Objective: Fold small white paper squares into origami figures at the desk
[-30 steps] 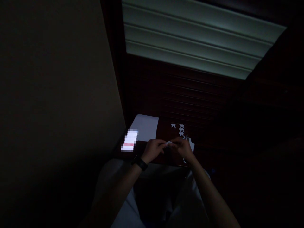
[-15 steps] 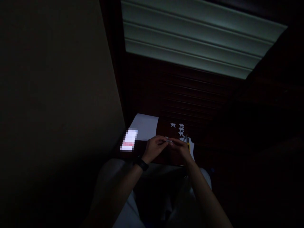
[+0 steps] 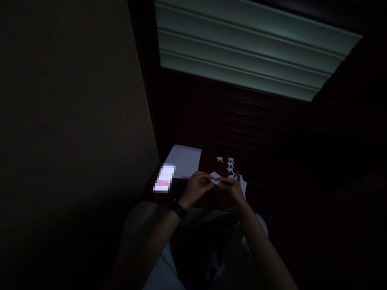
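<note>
Between my two hands is a small white piece of paper (image 3: 215, 175), its upper part showing as a pointed shape above the fingertips. My left hand (image 3: 198, 187), with a dark band on the wrist, pinches its left side. Fingers of my right hand (image 3: 231, 188) close on the right side of the same piece. How it is folded is too dark to make out. Several small white folded paper shapes (image 3: 230, 165) lie just beyond my right hand, one set apart from a short column.
A white sheet (image 3: 186, 161) lies at the back left of the dark table, beside a lit, blurred-out screen (image 3: 164, 178). By my right hand are more white paper (image 3: 243, 187) and a yellow-handled blade-like tool (image 3: 236, 175). A wall (image 3: 90, 100) rises at left.
The paper between my hands now shows a wider, pointed face above the fingers, where a thin strip showed before. Both hands stay in nearly the same place.
</note>
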The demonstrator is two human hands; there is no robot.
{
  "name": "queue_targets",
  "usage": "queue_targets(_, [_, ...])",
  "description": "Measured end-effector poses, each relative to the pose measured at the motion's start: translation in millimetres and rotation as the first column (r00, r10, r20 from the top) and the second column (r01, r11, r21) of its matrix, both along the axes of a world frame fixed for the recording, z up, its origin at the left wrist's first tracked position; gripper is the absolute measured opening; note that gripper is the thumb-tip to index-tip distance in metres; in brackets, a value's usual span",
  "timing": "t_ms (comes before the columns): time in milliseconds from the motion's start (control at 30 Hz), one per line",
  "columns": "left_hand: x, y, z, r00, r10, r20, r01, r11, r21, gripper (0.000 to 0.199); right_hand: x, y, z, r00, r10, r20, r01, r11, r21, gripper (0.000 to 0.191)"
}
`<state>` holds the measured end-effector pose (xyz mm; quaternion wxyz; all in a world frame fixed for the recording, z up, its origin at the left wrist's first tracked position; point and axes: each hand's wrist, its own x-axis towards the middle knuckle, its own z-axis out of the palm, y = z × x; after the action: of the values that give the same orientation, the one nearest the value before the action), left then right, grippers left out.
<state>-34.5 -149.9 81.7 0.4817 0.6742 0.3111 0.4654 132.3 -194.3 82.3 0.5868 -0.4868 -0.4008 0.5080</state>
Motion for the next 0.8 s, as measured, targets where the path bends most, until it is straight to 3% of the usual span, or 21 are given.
queue_targets(133, [-3.2,0.4,0.4,0.991,-0.135,-0.001,0.133,0.978,-0.161,0.026,0.4,-2.3,-0.5,1.000,0.001,0.028,-0.001,1.000,0.014,0.020])
queue_targets(233, [-5.1,0.6,1.5,0.992,-0.126,0.021,0.128,0.969,-0.211,0.027,1.0,-3.0,0.3,0.998,0.012,0.066,-0.013,1.000,0.017,0.021])
queue_targets(667, [-8.6,5.0,4.9,0.985,-0.063,-0.159,0.051,0.995,-0.083,0.020,4.6,-4.1,-3.1,0.973,0.063,0.222,-0.080,0.995,0.065,0.019])
queue_targets(800, [-8.9,4.4,6.8,0.983,-0.105,-0.152,0.089,0.990,-0.113,0.018,7.9,-3.5,-2.7,0.964,0.071,0.256,-0.096,0.992,0.086,0.018])
